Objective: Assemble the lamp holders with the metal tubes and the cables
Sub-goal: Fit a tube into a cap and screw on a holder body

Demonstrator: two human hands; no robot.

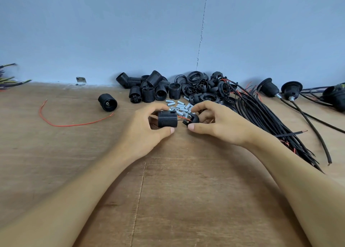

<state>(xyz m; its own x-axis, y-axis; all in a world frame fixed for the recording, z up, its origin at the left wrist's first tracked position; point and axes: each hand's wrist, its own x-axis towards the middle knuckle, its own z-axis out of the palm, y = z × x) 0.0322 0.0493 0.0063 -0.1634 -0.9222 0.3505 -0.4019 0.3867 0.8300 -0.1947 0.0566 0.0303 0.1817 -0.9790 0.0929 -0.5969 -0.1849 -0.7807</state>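
Holding a ribbed black lamp holder [167, 119] between thumb and fingers, the left hand [143, 134] is at the middle of the worktop [74, 162]. The right hand [216, 124] pinches a black cap [194, 119] just beside it, and red and black wires [183, 118] join the two parts. Small metal tubes [178, 107] lie just on the far side of the hands, and a bundle of black cables [261, 116] lies to the right.
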